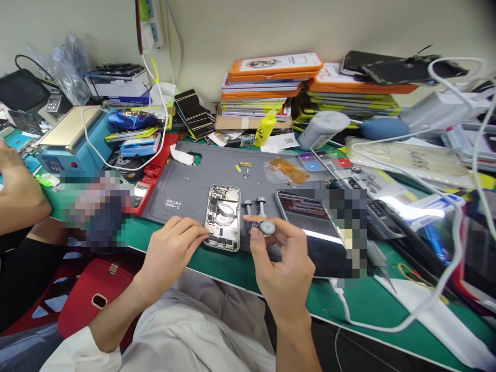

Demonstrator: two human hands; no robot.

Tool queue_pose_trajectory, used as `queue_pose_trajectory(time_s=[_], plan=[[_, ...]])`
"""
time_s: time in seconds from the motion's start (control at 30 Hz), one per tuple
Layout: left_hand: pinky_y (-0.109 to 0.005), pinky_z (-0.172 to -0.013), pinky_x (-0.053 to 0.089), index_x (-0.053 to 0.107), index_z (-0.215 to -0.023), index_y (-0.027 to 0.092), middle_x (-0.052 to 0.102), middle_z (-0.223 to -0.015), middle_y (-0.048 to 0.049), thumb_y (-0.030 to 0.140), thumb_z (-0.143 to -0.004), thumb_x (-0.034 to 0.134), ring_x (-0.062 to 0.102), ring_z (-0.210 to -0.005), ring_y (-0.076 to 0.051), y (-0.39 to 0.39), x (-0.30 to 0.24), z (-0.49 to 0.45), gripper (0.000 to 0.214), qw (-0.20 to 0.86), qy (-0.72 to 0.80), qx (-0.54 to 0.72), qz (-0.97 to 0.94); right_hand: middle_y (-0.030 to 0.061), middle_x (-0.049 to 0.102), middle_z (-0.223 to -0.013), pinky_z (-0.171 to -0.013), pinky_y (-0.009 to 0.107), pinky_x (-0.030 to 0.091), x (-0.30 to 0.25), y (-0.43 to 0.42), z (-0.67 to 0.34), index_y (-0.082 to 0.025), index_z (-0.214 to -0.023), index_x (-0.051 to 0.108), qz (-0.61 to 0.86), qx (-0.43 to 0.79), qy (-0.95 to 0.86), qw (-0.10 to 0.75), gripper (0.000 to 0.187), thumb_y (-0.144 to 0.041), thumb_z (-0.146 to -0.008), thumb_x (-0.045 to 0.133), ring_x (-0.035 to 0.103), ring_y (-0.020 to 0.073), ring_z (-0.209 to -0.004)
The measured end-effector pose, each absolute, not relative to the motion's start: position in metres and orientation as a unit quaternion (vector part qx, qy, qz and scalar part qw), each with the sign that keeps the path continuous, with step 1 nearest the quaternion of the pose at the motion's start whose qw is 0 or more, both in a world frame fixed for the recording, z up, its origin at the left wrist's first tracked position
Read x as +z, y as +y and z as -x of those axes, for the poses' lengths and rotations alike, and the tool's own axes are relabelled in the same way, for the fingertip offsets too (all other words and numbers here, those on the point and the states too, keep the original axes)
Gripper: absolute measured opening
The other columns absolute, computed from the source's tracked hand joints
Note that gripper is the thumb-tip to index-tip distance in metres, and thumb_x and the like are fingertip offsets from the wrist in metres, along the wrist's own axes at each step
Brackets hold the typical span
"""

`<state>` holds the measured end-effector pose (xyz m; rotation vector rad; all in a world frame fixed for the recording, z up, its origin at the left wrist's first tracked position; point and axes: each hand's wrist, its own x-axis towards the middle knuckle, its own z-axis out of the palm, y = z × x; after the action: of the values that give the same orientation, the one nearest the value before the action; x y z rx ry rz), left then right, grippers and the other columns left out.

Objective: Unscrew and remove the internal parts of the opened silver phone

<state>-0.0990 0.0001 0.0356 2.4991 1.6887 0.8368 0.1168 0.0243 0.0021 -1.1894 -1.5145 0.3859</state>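
Note:
An opened phone (225,219) with its inner parts bare lies on a dark grey work mat (186,178). My left hand (174,248) is closed, thumb and fingers pinched at the phone's lower left edge. My right hand (284,261) grips a small screwdriver (267,227) with a round grey cap, to the right of the phone; its tip is hidden. Two similar grey screwdrivers (261,206) stand just behind that hand. A larger dark-screened device (310,222) lies to the right. Small loose parts (247,170) rest on the mat beyond the phone.
Stacked orange boxes (275,67), a yellow bottle (265,128) and a grey canister (323,129) line the back. At left are a blue heating machine (70,150) and another person's arm (19,191). A white cable (403,325) loops across the right side.

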Motion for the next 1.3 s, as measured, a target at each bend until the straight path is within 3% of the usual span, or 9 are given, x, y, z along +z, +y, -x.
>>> queue_pose_trajectory(time_s=[0.5, 0.73, 0.9, 1.17, 1.3], plan=[[-0.030, -0.081, 0.058, 0.080, -0.109, 0.021, 0.085, -0.107, -0.0018, 0.026, -0.115, 0.066, 0.072, -0.093, -0.018, -0.001, 0.034, 0.099, 0.017, -0.011, 0.537, 0.263, -0.801, 0.0042, 0.087, -0.113, -0.063, 0.027, 0.057, 0.004, 0.022, -0.116, -0.025, -0.119, 0.068, 0.509, 0.173, -0.637, 0.552, 0.011, -0.025, -0.107, 0.071, 0.071, 0.0119, -0.069], [-0.029, -0.081, 0.058, 0.081, -0.115, 0.023, 0.085, -0.108, -0.0009, 0.024, -0.116, 0.064, 0.072, -0.092, -0.018, 0.002, 0.029, 0.106, 0.017, -0.027, 0.507, 0.278, -0.815, 0.0066, 0.085, -0.113, -0.064, 0.028, 0.062, 0.001, 0.025, -0.116, -0.025, -0.138, 0.065, 0.481, 0.175, -0.633, 0.581, 0.033, -0.023, -0.105, 0.072, 0.083, 0.0187, -0.089], [-0.029, -0.082, 0.060, 0.080, -0.117, 0.021, 0.085, -0.110, -0.0035, 0.021, -0.117, 0.058, 0.073, -0.093, -0.017, 0.004, 0.028, 0.113, 0.022, -0.040, 0.462, 0.262, -0.846, 0.0100, 0.086, -0.113, -0.064, 0.031, 0.064, 0.001, 0.025, -0.115, -0.023, -0.143, 0.065, 0.489, 0.180, -0.632, 0.574, 0.037, -0.026, -0.106, 0.071, 0.085, 0.0225, -0.093], [-0.028, -0.082, 0.061, 0.082, -0.121, 0.024, 0.086, -0.111, -0.0034, 0.023, -0.117, 0.061, 0.074, -0.093, -0.017, 0.006, 0.019, 0.117, 0.022, -0.023, 0.460, 0.293, -0.838, 0.0100, 0.086, -0.115, -0.069, 0.031, 0.066, 0.000, 0.024, -0.114, -0.024, -0.143, 0.065, 0.491, 0.192, -0.621, 0.580, 0.038, -0.026, -0.106, 0.071, 0.086, 0.0225, -0.098], [-0.031, -0.086, 0.061, 0.082, -0.116, 0.023, 0.087, -0.108, -0.0038, 0.030, -0.116, 0.063, 0.077, -0.094, -0.018, 0.006, 0.017, 0.120, 0.020, 0.075, 0.477, 0.360, -0.798, 0.0074, 0.083, -0.113, -0.071, 0.031, 0.067, -0.005, 0.025, -0.113, -0.025, -0.147, 0.061, 0.477, 0.183, -0.602, 0.614, 0.047, -0.019, -0.102, 0.075, 0.086, 0.0223, -0.098]])
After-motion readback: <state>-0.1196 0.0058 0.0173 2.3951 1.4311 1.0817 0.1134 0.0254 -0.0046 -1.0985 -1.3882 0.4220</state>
